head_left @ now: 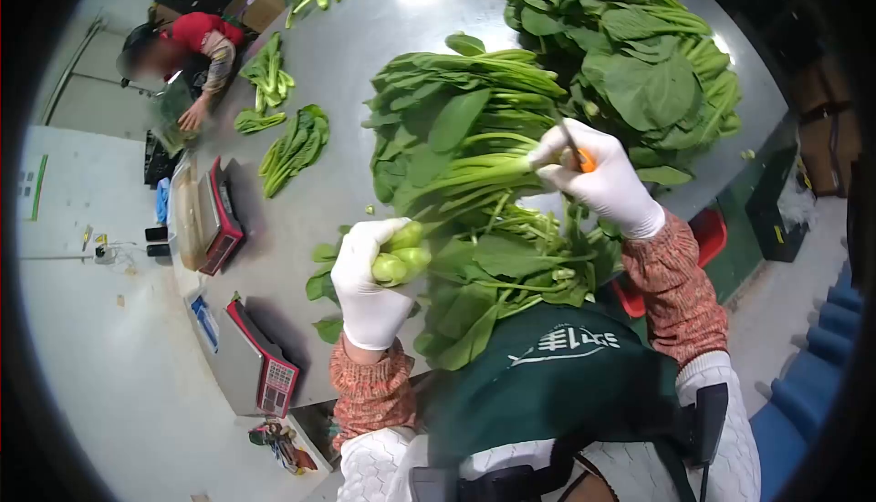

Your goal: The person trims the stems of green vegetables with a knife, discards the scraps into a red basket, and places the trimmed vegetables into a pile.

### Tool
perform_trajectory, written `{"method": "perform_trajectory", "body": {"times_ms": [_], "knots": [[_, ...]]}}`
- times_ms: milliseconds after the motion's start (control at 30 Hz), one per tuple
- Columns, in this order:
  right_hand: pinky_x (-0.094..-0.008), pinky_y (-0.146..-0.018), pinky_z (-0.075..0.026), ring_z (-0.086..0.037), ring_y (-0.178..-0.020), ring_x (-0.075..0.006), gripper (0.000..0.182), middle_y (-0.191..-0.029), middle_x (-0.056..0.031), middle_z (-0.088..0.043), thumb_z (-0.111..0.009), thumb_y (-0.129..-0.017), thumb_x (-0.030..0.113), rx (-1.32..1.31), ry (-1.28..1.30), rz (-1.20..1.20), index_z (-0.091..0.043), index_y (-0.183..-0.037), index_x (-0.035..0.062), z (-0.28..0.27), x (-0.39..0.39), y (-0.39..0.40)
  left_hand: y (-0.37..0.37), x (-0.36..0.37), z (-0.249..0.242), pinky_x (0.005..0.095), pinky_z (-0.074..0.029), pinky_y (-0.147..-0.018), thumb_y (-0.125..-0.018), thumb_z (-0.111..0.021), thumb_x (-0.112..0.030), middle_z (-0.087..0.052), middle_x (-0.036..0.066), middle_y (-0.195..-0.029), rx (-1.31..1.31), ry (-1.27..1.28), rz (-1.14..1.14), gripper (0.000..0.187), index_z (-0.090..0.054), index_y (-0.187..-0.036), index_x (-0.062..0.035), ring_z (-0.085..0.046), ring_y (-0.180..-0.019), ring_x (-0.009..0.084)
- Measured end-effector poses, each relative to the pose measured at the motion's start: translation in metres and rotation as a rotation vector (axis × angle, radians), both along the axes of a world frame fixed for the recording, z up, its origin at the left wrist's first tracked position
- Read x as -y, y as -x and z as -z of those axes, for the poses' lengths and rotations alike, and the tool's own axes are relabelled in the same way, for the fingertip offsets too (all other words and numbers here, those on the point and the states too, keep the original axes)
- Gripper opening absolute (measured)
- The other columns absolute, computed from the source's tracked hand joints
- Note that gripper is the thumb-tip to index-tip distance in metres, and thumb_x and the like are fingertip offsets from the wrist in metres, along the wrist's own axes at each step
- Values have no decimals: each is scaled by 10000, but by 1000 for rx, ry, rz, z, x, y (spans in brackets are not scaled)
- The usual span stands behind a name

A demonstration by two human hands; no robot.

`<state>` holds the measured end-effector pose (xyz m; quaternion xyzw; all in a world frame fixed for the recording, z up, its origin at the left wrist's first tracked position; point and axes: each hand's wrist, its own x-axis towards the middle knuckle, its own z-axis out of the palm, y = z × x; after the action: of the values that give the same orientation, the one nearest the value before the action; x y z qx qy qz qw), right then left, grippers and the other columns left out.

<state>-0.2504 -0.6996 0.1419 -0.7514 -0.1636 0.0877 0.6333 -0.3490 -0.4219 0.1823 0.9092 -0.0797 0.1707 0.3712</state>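
Note:
My left hand (367, 276), in a white glove, is closed around a small bunch of leafy greens (402, 256); the pale green stem ends face me. In my gloved right hand (598, 178) is a small knife with an orange handle (585, 161). Its thin blade points away from me, over the stems of a large heap of leafy greens (474, 128). The fingertips of that hand are close to those stems; whether they touch cannot be made out. Nearer my apron lie loose leaves and trimmed stems (511, 265).
A metal table (342, 73) carries another heap of greens (652, 73) at the right and small bunches (294, 148) at the left. Two red-edged scales (265, 356) (224, 219) line the left side. Across the table, a person in red (196, 46) handles a clear bag (171, 111).

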Motion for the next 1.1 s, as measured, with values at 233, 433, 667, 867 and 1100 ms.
{"method": "perform_trajectory", "body": {"times_ms": [233, 433, 667, 867, 1100], "knots": [[-258, -831, -483, -595, -887, -92, 105, -912, -25, -644, -698, -859, -12, -53, -293, -228, -691, -956, 30, -22, -10, 36, -13, 55, -17, 360, -518, -861, -645, -816, 6, -695, 133, -1054, 70, -167, 243, 442, -661, -1057, -34, -661, -957, 293], [-260, -782, -523, -656, -902, -102, 343, -986, -62, -707, -597, -960, 24, 76, -252, 63, -595, -1303, 3, 7, -10, 56, -2, 55, 12, 310, -528, -779, -672, -833, -19, -689, 110, -952, -89, -36, 125, 400, -646, -1024, -5, -671, -834, 206], [-432, -696, -545, -678, -784, -367, 424, -824, -190, -679, -655, -800, 99, 137, 238, 58, -591, -1218, 69, 17, -18, 94, 1, 60, 6, 300, -514, -753, -669, -836, -15, -662, 96, -910, -14, -86, 110, 392, -633, -1004, 7, -646, -799, 185], [-326, -595, -519, -678, -587, -208, 169, -654, -130, -663, -576, -945, 112, -212, 168, 82, -637, -1035, -18, 84, -12, 86, 9, 51, -23, 297, -512, -756, -660, -819, -9, -660, 73, -896, 85, -100, 147, 352, -651, -970, -13, -639, -803, 176], [-298, -572, -498, -677, -581, -161, 190, -629, -105, -662, -571, -966, 152, -353, 126, 48, -647, -973, -22, 94, 13, 95, 16, -98, -61, 564, -414, -1087, -941, -627, -134, -649, 112, -1136, 289, 1290, -19, 322, -535, -1238, -50, -594, -1144, 317]]}}
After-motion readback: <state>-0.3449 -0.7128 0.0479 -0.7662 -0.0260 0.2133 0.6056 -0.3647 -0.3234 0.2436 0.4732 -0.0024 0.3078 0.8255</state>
